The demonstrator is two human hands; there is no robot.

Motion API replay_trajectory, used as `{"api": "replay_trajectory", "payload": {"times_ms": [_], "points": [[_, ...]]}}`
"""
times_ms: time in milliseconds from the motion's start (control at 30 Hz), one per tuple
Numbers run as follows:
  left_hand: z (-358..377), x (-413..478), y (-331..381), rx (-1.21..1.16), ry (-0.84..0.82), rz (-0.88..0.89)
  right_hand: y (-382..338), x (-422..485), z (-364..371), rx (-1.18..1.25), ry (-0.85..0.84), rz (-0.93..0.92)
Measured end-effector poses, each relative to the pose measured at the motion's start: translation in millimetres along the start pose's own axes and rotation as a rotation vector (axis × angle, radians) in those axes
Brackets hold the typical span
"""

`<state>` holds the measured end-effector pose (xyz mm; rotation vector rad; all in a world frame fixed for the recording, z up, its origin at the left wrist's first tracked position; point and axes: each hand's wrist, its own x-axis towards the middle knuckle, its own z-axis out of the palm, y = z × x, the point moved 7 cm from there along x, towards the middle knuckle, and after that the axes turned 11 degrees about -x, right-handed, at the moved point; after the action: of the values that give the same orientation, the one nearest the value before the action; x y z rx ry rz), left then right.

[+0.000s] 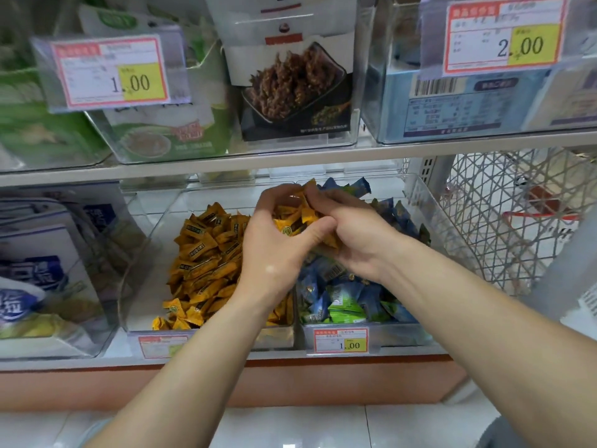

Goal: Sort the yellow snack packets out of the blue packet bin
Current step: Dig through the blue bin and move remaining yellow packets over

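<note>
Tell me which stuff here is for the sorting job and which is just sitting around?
For the job: left hand, right hand, yellow packets they hold, yellow bin, blue bin.
Just around: price tags, green boxes, wire basket.

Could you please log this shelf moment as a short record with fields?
left hand: closed on yellow packets
right hand: closed on the same bunch
yellow packets: held between both hands, above the divide between bins
yellow bin: left, piled with yellow packets
blue bin: right, blue and green packets
price tag: 1.00, on blue bin front
</note>
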<state>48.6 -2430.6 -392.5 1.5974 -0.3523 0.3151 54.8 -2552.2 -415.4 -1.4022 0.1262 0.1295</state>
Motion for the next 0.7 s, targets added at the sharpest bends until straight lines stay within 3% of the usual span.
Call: {"api": "replay_trajectory", "payload": {"times_ms": [167, 300, 433, 533, 633, 700], "points": [[-34.5, 6.4, -6.3, -0.024, 0.167, -0.03, 1.0, 4.5, 10.4, -0.039, -0.099, -0.018], [-62.2, 17.0, -16.8, 0.052, 0.238, -0.055, -1.0, 6.9, 7.6, -0.406, -0.164, -0.083], [-88.9, 28.2, -31.0, 0.327, 0.174, -0.096, -12.9, 18.7, -36.9, -0.694, 0.037, -0.159], [-95.8, 31.4, -43.5, 0.534, 0.037, -0.126, -24.9, 22.7, -84.1, -1.003, 0.191, -0.245], [-84.2, 28.8, -52.7, 0.666, -0.11, -0.191, -16.2, 26.1, -121.2, -1.147, 0.232, -0.197], [-69.7, 27.9, -43.0, 0.734, -0.114, -0.111, -7.1, 28.6, -132.5, -1.23, 0.21, -0.161]]}}
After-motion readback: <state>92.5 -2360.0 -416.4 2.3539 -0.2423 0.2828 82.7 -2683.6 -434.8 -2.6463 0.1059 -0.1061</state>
